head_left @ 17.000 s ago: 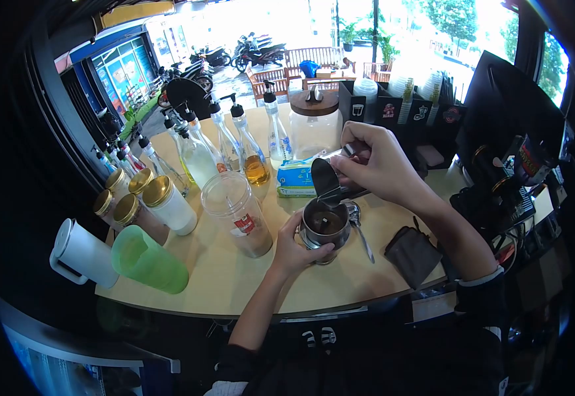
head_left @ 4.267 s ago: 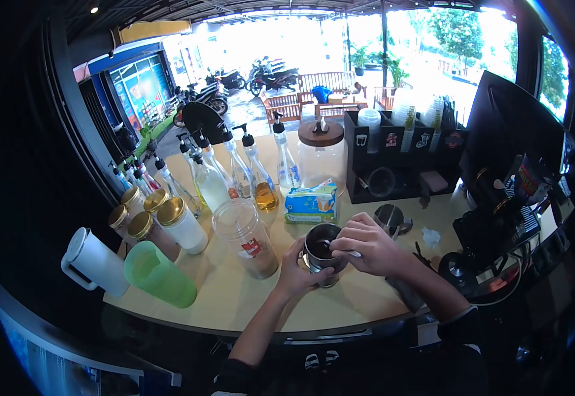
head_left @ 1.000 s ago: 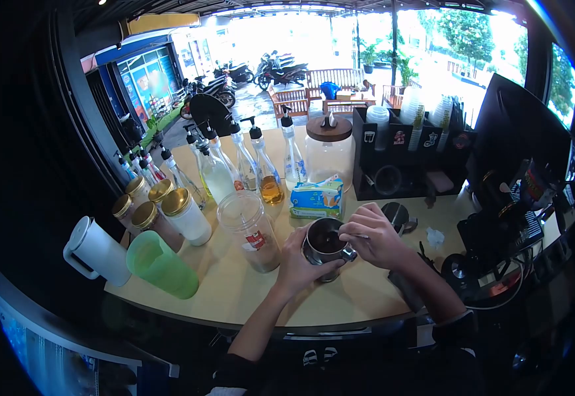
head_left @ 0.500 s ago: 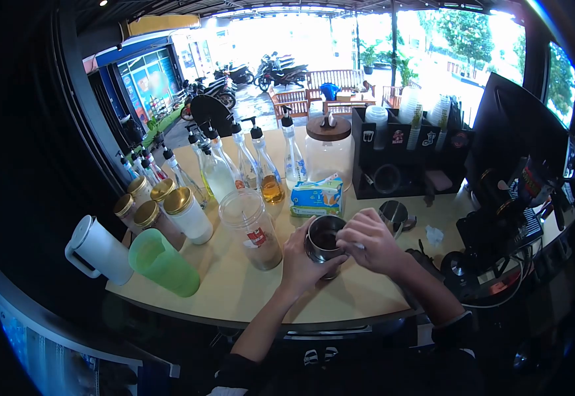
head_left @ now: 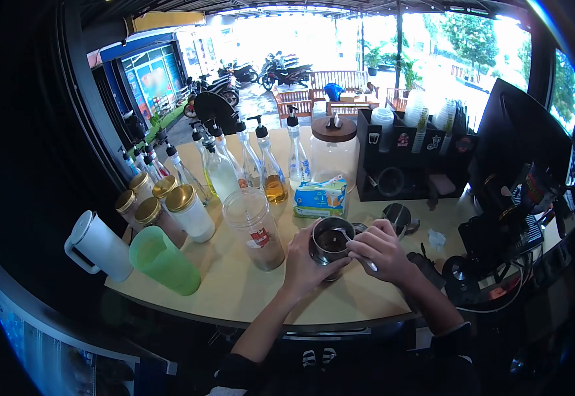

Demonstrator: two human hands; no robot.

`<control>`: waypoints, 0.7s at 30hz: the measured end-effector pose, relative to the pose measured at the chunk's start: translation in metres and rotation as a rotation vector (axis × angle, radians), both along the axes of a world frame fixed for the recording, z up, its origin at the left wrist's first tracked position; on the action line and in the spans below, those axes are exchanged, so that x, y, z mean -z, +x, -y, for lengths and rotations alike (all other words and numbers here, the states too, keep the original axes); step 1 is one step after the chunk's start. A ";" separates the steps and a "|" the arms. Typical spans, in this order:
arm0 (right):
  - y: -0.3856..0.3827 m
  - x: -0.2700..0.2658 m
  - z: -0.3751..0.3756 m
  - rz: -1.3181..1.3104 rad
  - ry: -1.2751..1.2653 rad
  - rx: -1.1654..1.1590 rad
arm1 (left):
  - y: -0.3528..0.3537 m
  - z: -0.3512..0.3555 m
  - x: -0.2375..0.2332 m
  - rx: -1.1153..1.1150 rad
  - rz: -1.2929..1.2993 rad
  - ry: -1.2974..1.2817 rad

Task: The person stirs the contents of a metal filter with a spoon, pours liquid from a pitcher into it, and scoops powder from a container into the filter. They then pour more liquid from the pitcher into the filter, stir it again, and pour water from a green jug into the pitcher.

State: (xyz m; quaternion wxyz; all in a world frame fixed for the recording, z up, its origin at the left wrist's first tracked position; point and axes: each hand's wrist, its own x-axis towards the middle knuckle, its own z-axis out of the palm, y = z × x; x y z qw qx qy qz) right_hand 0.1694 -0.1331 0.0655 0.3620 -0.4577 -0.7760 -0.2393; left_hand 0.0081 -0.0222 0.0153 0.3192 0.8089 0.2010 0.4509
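Note:
A small metal cup (head_left: 320,254) with dark liquid inside is on the counter near its front edge. My left hand (head_left: 303,263) is wrapped round the cup's left side, thumb across its front. In my right hand (head_left: 384,253) I grip a spoon (head_left: 370,264), its handle end poking out below my fingers and its other end reaching into the cup. Left of the cup stands a tall clear plastic cup (head_left: 254,231) with a red label and brown contents. Just behind is a blue and green tissue pack (head_left: 320,198).
Pump bottles (head_left: 274,171), gold-lidded jars (head_left: 190,212), a green jug (head_left: 164,261) and a white pitcher (head_left: 99,247) occupy the left side. A black organizer (head_left: 406,162) with cups stands at the back right, a dark monitor (head_left: 522,142) beyond it.
My right hand has tilted and shifted slightly right, so the spoon and the dark liquid show more plainly. My left hand still holds the cup; the view has shifted slightly.

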 end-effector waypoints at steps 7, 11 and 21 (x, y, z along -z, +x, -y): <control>-0.002 -0.006 0.001 -0.058 0.004 0.045 | 0.001 0.001 0.000 0.005 0.009 -0.031; -0.007 -0.008 0.002 -0.058 -0.020 0.030 | 0.001 0.001 0.000 0.011 0.011 -0.010; -0.006 0.000 -0.003 -0.176 -0.033 0.004 | 0.000 0.003 0.000 0.017 0.004 -0.018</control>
